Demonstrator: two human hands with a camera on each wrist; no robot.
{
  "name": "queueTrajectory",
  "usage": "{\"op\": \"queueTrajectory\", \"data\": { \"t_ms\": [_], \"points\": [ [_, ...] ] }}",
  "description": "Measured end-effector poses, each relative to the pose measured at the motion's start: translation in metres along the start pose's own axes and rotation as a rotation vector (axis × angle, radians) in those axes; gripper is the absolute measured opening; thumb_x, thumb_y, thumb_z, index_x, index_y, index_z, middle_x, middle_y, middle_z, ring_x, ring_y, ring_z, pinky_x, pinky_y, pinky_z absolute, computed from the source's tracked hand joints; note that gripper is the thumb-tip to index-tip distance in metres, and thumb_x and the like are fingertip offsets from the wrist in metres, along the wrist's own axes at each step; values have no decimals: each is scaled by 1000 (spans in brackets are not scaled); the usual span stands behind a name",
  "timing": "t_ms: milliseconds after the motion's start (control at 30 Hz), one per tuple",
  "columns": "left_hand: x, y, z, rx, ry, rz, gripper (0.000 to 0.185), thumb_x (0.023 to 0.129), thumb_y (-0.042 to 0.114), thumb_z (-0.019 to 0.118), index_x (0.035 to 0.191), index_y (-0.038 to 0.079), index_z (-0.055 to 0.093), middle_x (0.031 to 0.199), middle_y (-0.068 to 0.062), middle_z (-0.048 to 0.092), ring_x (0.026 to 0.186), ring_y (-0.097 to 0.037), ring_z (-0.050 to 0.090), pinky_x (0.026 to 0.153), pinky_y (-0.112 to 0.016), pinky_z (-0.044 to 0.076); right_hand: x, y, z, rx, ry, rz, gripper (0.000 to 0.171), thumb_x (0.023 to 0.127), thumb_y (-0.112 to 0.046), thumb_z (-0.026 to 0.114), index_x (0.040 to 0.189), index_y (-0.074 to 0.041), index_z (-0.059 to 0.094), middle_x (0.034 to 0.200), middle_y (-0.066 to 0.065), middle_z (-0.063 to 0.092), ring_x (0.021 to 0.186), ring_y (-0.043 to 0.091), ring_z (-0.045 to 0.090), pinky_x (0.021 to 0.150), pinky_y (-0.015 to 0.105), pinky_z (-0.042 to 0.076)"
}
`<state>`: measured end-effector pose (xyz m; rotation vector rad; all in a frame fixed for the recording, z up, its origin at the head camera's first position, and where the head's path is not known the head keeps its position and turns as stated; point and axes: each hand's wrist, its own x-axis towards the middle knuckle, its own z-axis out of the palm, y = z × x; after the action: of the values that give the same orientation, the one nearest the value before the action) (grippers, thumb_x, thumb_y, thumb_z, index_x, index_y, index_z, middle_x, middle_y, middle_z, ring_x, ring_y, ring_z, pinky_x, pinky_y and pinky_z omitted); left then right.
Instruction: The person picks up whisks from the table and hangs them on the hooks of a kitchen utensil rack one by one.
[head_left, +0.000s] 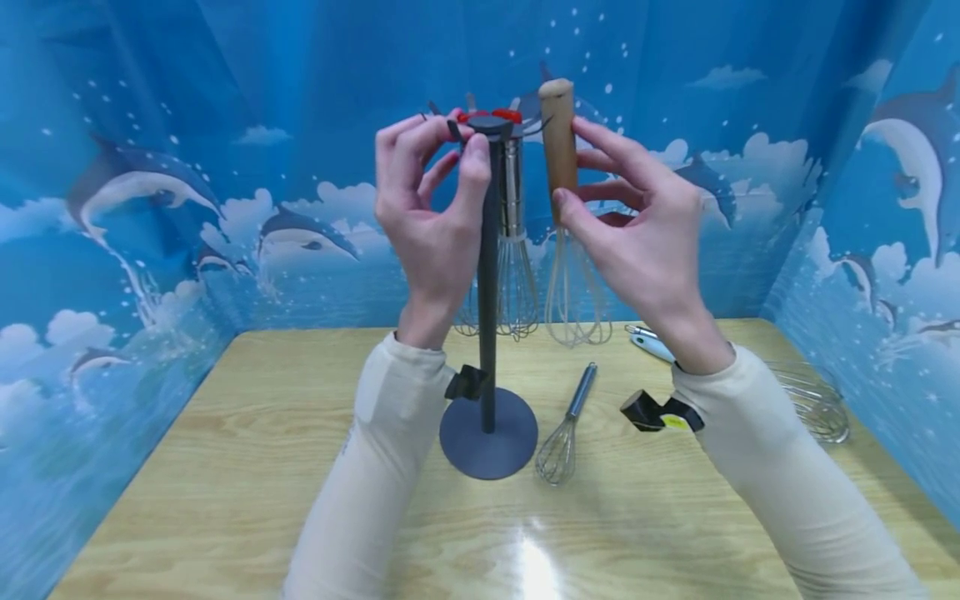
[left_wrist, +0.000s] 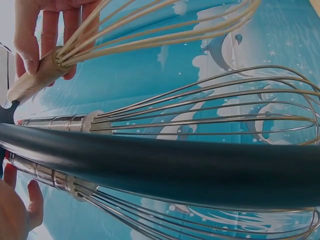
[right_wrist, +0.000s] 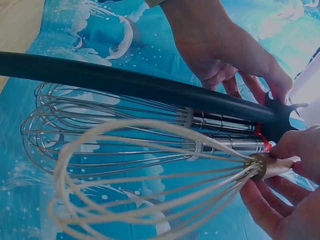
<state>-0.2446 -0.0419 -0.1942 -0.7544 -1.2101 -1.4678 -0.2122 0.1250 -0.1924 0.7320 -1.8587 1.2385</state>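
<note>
Head view: right hand [head_left: 637, 225] pinches wooden-handled whisk [head_left: 561, 158]; left hand [head_left: 431, 208] pinches rack top [head_left: 489, 125].

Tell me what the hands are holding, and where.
Right hand grips the wooden-handled whisk by its handle; left hand pinches the stand at its top.

My whisk [head_left: 559, 158] has a tan wooden handle and pale wires; the stand [head_left: 488, 333] is dark grey; at twelve o'clock, a blue dolphin-and-cloud backdrop [head_left: 225, 167].
</note>
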Motion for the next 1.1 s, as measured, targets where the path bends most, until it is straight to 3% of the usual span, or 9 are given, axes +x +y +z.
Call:
{"op": "queueTrajectory", "data": {
  "t_ms": [267,533,900,1100],
  "points": [
    [0,0,-1,-5,5,-1,23,90,4,64,105,-13,65,111,-21,52,106,-17,62,96,-43,62,-1,1,4,20,-25,1,53,92,-2,72,143,-14,61,125,12,73,88,6,74,75,17,62],
    [-2,0,-1,3,1,-12,24,90,5,64,106,-13,65,111,-19,52,106,-17,62,97,-41,62,-1,-2,6,11,-61,45,51,94,-3,68,143,-17,62,126,10,71,94,24,75,77,16,61],
    [-1,-1,-1,1,3,-7,24,90,5,64,106,-13,65,111,-19,52,106,-17,61,97,-41,62,-2,6,8,24,-69,5,54,93,3,66,144,-13,59,129,12,70,104,26,74,85,21,62],
    [1,-1,-1,-23,17,-15,22,90,4,66,105,-13,66,110,-14,54,108,-19,63,97,-43,61,-5,10,6,32,-89,26,56,93,1,69,146,-12,57,132,12,69,111,24,72,92,22,61]
  ]
}}
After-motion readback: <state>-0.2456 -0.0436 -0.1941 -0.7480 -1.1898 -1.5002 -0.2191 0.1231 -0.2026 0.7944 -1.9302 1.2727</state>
